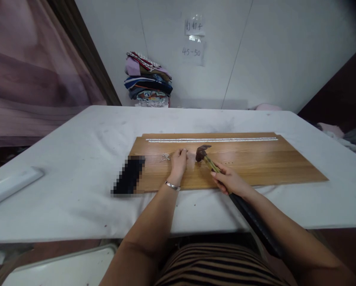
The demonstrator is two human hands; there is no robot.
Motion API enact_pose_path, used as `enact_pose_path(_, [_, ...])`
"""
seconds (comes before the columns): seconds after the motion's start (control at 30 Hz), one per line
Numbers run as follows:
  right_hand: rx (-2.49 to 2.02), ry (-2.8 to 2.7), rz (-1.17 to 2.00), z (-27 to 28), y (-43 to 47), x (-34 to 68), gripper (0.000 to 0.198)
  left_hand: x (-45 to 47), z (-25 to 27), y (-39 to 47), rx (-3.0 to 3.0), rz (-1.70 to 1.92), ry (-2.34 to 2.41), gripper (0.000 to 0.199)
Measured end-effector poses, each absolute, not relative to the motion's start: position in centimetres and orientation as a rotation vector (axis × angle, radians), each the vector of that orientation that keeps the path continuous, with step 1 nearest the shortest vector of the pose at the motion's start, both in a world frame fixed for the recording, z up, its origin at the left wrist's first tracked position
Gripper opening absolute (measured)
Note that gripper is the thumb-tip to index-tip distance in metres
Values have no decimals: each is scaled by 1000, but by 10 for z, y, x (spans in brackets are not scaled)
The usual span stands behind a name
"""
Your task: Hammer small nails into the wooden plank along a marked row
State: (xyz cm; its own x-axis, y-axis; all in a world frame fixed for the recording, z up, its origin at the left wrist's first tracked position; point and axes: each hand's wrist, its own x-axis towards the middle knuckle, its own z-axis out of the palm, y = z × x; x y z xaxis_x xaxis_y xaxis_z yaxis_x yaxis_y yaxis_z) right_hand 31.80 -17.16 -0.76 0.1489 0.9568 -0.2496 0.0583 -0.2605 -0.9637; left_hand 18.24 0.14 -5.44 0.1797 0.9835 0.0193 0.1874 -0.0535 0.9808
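A claw hammer is gripped around its yellowish handle by my right hand. Its rusty head hovers over, or rests near, the wooden board; I cannot tell which. To the left of the hammer head, my left hand is over the board with its fingertips pinched together. Whatever may be between those fingers is too small to make out. Several loose nails lie in a small pile just left of that hand. A row of small dark dots marks the board right of the hammer head.
Two thin white measuring strips run along the board's far edge. A pixelated dark object lies at its left end. The white-covered table also bears a white roll. Folded clothes are stacked by the wall.
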Motion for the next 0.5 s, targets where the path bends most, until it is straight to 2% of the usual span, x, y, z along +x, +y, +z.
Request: enact_pose_path(0.5, [-1509,-1012,1262,-7,-170,316,59,184,-57,3,1440,1004,1202,25])
